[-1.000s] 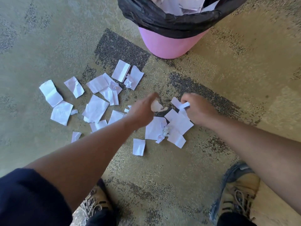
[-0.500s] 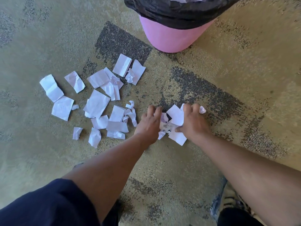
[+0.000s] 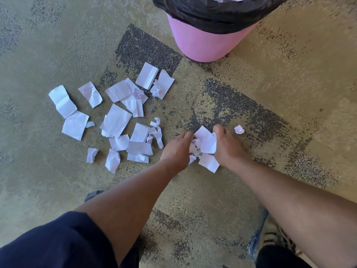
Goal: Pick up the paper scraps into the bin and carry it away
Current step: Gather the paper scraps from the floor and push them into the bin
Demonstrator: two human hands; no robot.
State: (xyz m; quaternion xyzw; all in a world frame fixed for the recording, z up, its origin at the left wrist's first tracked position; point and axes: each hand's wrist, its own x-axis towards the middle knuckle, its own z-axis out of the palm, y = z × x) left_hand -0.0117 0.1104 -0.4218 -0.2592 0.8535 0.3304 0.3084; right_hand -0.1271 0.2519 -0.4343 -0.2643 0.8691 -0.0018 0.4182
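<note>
Left hand (image 3: 176, 149) and right hand (image 3: 227, 146) curl round a bunch of paper scraps (image 3: 204, 146) pressed between them on the carpet (image 3: 251, 190). Loose scraps (image 3: 116, 120) lie left of the left hand. The pink bin (image 3: 201, 43) stands beyond the hands.

A person bends over a speckled carpet (image 3: 58, 45), both hands pressed around a bunch of white paper scraps (image 3: 205, 145): left hand (image 3: 176, 149), right hand (image 3: 228, 147). More loose scraps (image 3: 116, 120) lie scattered to their left. A small crumpled ball (image 3: 239, 129) sits just right. A pink bin (image 3: 202, 43) with black liner (image 3: 212, 14) stands beyond.
</note>
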